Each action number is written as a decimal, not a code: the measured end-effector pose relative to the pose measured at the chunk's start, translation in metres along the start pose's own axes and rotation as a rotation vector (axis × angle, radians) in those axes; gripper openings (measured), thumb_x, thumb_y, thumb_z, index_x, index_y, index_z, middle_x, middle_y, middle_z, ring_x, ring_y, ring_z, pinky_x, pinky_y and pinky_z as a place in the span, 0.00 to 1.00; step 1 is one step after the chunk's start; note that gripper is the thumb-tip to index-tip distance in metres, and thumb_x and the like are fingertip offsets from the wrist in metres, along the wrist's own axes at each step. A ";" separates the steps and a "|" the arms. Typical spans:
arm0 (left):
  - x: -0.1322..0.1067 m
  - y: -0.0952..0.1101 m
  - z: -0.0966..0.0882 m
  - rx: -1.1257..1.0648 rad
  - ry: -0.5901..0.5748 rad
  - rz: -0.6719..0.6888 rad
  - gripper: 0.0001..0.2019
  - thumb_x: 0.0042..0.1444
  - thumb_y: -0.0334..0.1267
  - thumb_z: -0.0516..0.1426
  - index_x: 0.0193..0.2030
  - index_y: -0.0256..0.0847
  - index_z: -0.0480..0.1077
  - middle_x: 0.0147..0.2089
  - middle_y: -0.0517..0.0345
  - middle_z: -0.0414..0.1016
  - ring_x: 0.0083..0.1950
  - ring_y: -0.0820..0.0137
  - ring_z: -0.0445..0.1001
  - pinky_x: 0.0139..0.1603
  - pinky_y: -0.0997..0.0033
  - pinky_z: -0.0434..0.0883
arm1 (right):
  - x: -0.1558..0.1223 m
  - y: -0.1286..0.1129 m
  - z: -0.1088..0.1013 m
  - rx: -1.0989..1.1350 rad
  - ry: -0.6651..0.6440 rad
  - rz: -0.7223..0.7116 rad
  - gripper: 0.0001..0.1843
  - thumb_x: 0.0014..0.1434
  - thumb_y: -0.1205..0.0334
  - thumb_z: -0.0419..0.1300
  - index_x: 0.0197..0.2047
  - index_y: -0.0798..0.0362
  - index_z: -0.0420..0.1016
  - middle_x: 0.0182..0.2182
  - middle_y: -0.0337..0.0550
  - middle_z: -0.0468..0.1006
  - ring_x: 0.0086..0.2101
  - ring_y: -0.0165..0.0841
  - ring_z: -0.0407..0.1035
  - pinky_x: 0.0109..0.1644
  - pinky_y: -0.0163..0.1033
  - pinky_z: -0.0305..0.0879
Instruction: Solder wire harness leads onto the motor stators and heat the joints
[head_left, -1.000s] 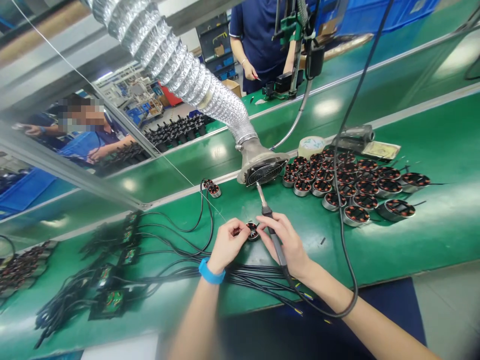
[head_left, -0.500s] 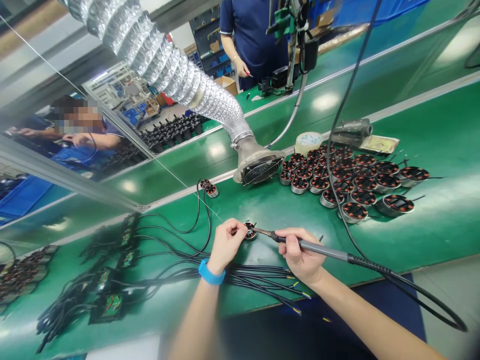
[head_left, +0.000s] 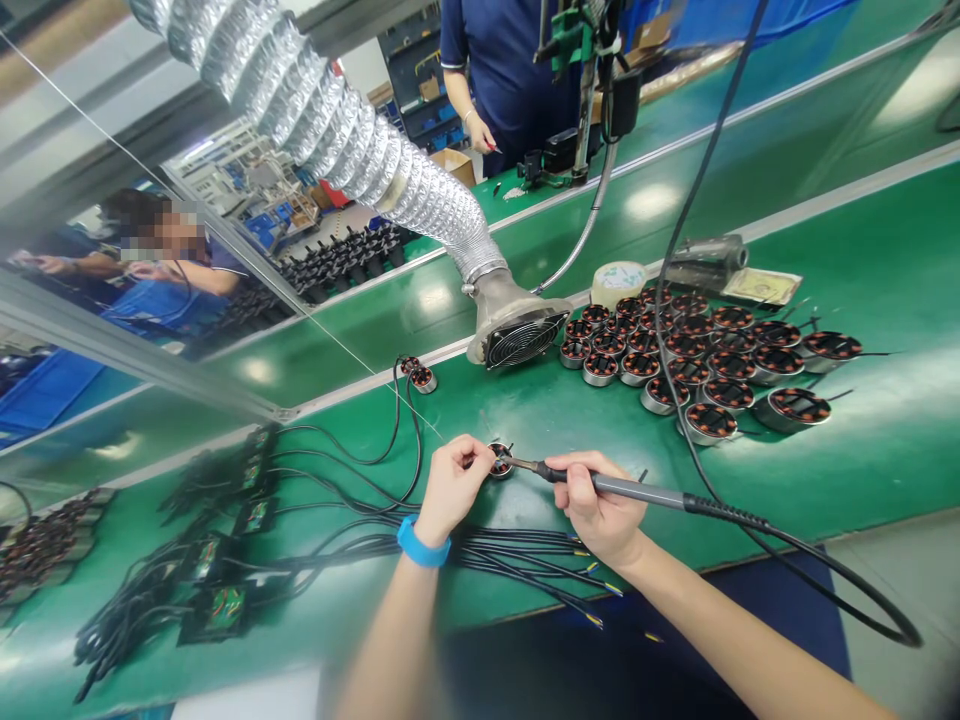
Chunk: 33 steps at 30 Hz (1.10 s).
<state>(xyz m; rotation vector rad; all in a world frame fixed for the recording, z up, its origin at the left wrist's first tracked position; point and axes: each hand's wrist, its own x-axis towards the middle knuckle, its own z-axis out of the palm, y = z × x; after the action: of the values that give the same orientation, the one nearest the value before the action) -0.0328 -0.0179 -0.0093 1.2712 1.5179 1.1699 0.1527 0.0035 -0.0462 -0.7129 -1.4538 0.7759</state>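
Okay, all eyes on the near edge of the bench, where the left hand has its fingers pressed together, pinching a small copper-wound motor stator just above the green bench top. A blue wristband sits on that wrist. Coming in from the right, the right hand grips a soldering iron like a pen, fingers curled around the handle, and the tip is right at the stator's edge, though I can't tell if it's touching!

Around them, a bundle of black cables with stripped, coloured ends fans out below both hands, running left to at least five small green circuit boards. Two wired motors sit on the far side, well clear of the hands.

Over to the right, a big cluster of stators fills the bench, roughly thirty of them, packed too tightly for an exact count. A black cord crosses above that group, and it's in the way of a clean view. Beyond are one tape roll and a fume extractor fan on silver ducting. At the far bench, one co-worker in a navy shirt stands holding a small tool.
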 end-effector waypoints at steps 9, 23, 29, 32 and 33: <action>0.000 0.000 0.001 -0.019 0.004 0.005 0.11 0.56 0.41 0.60 0.26 0.37 0.71 0.29 0.59 0.70 0.33 0.72 0.68 0.37 0.73 0.63 | 0.000 0.001 0.002 0.050 0.143 0.025 0.10 0.69 0.65 0.54 0.42 0.51 0.79 0.18 0.31 0.72 0.14 0.23 0.66 0.17 0.28 0.60; 0.000 0.002 0.000 -0.007 0.002 -0.005 0.11 0.56 0.41 0.60 0.26 0.37 0.70 0.29 0.60 0.70 0.32 0.73 0.67 0.37 0.73 0.63 | 0.002 -0.005 0.002 0.020 0.040 0.031 0.10 0.68 0.65 0.55 0.39 0.51 0.78 0.16 0.31 0.70 0.15 0.24 0.67 0.18 0.28 0.59; 0.000 0.002 0.000 -0.002 0.005 -0.001 0.11 0.56 0.40 0.60 0.26 0.37 0.70 0.29 0.59 0.69 0.33 0.72 0.67 0.38 0.72 0.62 | 0.000 -0.003 0.003 0.054 0.040 0.071 0.10 0.69 0.64 0.55 0.39 0.52 0.78 0.15 0.31 0.70 0.14 0.24 0.65 0.17 0.28 0.58; 0.000 0.001 0.000 0.001 0.003 0.002 0.11 0.57 0.40 0.60 0.26 0.37 0.70 0.29 0.59 0.69 0.33 0.72 0.67 0.38 0.72 0.62 | 0.000 -0.003 0.004 0.059 0.059 0.078 0.10 0.69 0.64 0.55 0.39 0.52 0.78 0.15 0.30 0.70 0.13 0.23 0.63 0.16 0.28 0.58; 0.000 0.000 0.001 -0.001 0.002 0.002 0.11 0.57 0.40 0.60 0.26 0.37 0.70 0.29 0.59 0.69 0.33 0.72 0.67 0.38 0.72 0.62 | 0.000 -0.003 0.004 0.059 0.071 0.077 0.10 0.69 0.63 0.55 0.39 0.52 0.78 0.15 0.30 0.70 0.12 0.23 0.62 0.16 0.28 0.57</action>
<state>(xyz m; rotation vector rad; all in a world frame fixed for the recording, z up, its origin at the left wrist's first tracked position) -0.0321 -0.0181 -0.0091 1.2712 1.5183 1.1735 0.1490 0.0016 -0.0435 -0.7479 -1.3401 0.8413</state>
